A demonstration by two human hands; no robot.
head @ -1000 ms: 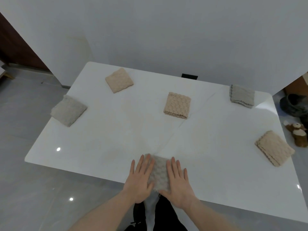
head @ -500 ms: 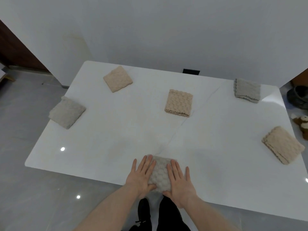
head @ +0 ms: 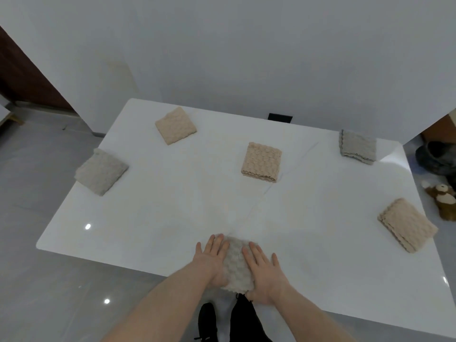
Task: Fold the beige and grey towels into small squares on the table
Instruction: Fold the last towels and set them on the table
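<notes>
both hands lie flat with fingers straight, gripping nothing: left hand (head: pixel 212 259) presses the left side of the near grey towel (head: pixel 237 265), right hand (head: pixel 262 266) presses its right side. fingers of both point away from the body. this towel sits at the near edge of the table (head: pixel 172 218), directly in front of the person, between the two palms; it is already a small thick square, its near edge at or slightly past the table rim (cannot tell which). no long axis left to speak of, roughly square, turned a little from the table edge. both hands are equally near and touching it, so neither has an advantage for the coming move. judgement: this is the flattening step at the end of the fold; next move likely a lift of both hands, or a slide of the square away from the edge, which would go straight forward along the finger direction. outward: five other folded squares well apart on the table. centre beige towel (head: pixel 262 162) straight ahead; far-left beige towel (head: pixel 175 125); left grey towel (head: pixel 101 172) overhanging the left edge; far-right grey towel (head: pixel 358 146); right beige towel (head: pixel 407 224) near the right edge. judgement: task nearly complete. risk: near square slipping off the rim when released.
</notes>
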